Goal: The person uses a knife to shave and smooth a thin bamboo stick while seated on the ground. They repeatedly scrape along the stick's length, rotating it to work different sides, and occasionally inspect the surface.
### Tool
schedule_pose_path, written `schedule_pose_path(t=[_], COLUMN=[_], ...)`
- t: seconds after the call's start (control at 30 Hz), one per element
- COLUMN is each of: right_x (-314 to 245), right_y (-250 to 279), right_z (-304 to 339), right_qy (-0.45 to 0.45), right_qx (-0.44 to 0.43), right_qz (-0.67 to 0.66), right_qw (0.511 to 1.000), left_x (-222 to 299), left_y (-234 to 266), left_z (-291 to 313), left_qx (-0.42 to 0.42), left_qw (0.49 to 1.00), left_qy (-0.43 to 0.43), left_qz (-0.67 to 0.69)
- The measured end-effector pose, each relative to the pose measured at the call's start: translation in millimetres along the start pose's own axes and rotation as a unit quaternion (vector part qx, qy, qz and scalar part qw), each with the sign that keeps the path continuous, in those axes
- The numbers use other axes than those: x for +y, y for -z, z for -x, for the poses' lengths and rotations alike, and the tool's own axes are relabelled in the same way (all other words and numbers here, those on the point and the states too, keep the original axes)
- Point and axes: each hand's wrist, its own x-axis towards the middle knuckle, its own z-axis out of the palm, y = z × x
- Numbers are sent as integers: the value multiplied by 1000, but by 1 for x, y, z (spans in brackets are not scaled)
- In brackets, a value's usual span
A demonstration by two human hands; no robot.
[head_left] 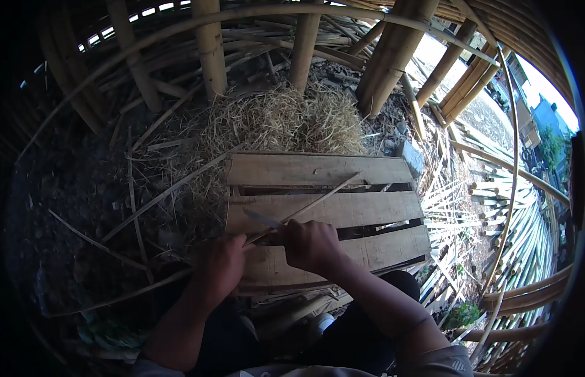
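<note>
Thick, round, tan bamboo posts [209, 56] stood at the far side, beyond a low, pale brown table of wooden slats [349, 210] and a loose heap of straw-coloured shavings [273, 122] at its far edge. Over the table's near left part, the left hand [218, 267] was closed around a long, thin, tan bamboo strip [324, 197] slanting far right across the slats, while the right hand [311, 245] was clenched around the handle of a narrow, grey-bladed knife [262, 218], its tip pointing left.
</note>
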Motion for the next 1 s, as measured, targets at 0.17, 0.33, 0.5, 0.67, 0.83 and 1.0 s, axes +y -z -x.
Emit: schedule_pose_path(t=[0.17, 0.33, 0.5, 0.67, 0.83, 1.0], right_x=[35, 55, 57, 25, 46, 42], right_y=[3, -1, -2, -16, -53, -47], right_z=[-10, -15, -14, -3, -7, -10], right_qy=[5, 33, -60, -116, 180, 179], right_qx=[18, 27, 76, 57, 326, 336], right_qz=[40, 42, -15, -20, 273, 320], right_qw=[999, 998, 995, 991, 887, 868], left_x=[6, 1, 7, 19, 12, 18], left_y=[7, 8, 5, 0, -7, -12], left_z=[-12, -28, -38, -36, -25, -15], left_qx=[-27, -69, -170, -129, -76, -38], left_qw=[999, 997, 982, 986, 995, 998], left_qy=[33, 2, 77, 103, 56, 2], left_qz=[-4, -26, 41, 34, 28, -53])
